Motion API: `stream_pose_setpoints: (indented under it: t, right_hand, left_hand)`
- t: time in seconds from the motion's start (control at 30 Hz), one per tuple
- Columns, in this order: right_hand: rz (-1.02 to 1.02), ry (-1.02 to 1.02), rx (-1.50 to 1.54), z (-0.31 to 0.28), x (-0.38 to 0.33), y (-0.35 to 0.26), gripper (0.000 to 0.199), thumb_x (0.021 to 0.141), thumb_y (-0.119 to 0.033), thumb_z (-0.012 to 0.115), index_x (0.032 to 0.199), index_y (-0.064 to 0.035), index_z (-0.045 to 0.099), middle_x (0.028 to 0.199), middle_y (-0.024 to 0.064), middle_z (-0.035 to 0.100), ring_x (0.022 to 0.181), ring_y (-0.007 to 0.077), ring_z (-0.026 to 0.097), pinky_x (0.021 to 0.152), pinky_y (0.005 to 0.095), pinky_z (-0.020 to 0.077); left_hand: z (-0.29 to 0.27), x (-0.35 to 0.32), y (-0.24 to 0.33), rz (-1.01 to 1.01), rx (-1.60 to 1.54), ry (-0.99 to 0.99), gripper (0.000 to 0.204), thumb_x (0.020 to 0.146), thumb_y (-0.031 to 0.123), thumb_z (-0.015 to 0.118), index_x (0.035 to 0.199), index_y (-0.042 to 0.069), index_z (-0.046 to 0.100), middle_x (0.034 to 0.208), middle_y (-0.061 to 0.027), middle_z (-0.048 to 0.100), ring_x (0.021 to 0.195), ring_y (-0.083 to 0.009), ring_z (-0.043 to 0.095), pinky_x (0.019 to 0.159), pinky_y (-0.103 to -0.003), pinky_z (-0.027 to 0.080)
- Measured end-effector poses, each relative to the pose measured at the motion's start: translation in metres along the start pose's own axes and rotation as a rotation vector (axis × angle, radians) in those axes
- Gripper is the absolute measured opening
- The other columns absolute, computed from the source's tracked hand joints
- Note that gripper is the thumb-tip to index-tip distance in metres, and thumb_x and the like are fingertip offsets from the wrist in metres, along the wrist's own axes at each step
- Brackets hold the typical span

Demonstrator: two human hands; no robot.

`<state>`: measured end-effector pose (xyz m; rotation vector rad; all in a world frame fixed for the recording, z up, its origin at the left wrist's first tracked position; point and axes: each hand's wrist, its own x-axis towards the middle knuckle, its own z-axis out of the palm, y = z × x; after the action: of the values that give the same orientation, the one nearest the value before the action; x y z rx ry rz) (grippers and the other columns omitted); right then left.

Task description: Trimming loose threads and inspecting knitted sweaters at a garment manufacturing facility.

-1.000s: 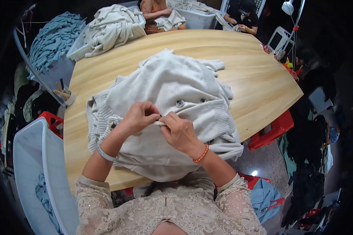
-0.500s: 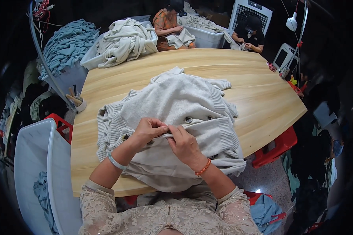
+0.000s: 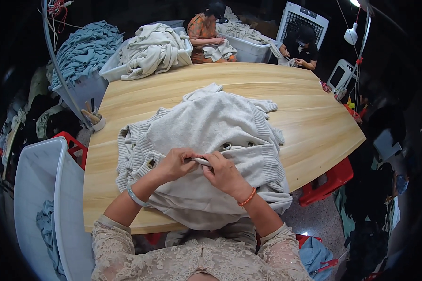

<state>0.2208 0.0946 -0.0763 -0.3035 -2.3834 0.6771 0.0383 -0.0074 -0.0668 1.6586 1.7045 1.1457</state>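
Observation:
A light grey knitted cardigan (image 3: 206, 117) with ribbed edges and dark buttons lies spread over the table in front of me. My left hand (image 3: 177, 164) pinches a fold of its front edge. Close beside it, my right hand (image 3: 222, 171) grips the same edge, fingers bent, so that a short strip of fabric shows between both hands. One dark button (image 3: 226, 146) sits just beyond my right hand, and another button (image 3: 152, 163) lies left of my left hand. Whether a button is under my fingers cannot be seen.
A wooden table (image 3: 314, 122) carries the cardigan. A cup of tools (image 3: 97, 122) stands at its left edge. Bins of grey (image 3: 154, 49) and blue-green garments (image 3: 86, 49) stand beyond. A white bin (image 3: 37, 187) is at my left, a red stool (image 3: 330, 182) at right. Two people work across the table.
Both hands have drawn the pinched edge up a little, and a strip of fabric now shows between them. The whole view has shifted slightly.

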Motion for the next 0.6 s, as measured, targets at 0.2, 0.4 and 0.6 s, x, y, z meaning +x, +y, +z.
stream_pose_setpoints:
  t: [0.2, 0.4, 0.6]
  right_hand:
    - [-0.008, -0.047, 0.07, -0.007, 0.004, 0.005, 0.036, 0.084, 0.008, 0.054, 0.117, -0.0037, 0.062, 0.095, 0.018, 0.06, 0.087, 0.0393, 0.062, 0.074, 0.0439, 0.0498]
    - [-0.013, -0.004, 0.083, -0.01, 0.003, 0.008, 0.018, 0.084, -0.001, 0.063, 0.102, -0.0022, 0.065, 0.089, 0.0136, 0.063, 0.077, 0.0337, 0.065, 0.066, 0.0409, 0.0509]
    - [0.138, -0.005, -0.354, -0.047, -0.022, 0.015, 0.015, 0.088, -0.015, 0.067, 0.1, -0.0088, 0.063, 0.092, 0.0086, 0.061, 0.074, 0.0304, 0.066, 0.062, 0.0406, 0.0536]
  left_hand:
    - [0.005, 0.0, -0.008, -0.059, -0.125, 0.046, 0.018, 0.089, -0.001, 0.06, 0.104, -0.001, 0.07, 0.082, -0.0027, 0.068, 0.074, -0.0057, 0.056, 0.067, -0.023, 0.047]
    - [0.001, 0.004, -0.001, -0.115, -0.092, -0.004, 0.015, 0.089, -0.002, 0.059, 0.1, 0.0, 0.069, 0.078, -0.0027, 0.066, 0.072, -0.0076, 0.056, 0.064, -0.025, 0.047]
    - [0.008, 0.012, 0.019, 0.199, 0.493, 0.182, 0.015, 0.082, 0.0, 0.064, 0.096, 0.003, 0.067, 0.088, -0.0127, 0.064, 0.086, -0.0313, 0.062, 0.076, -0.039, 0.05]
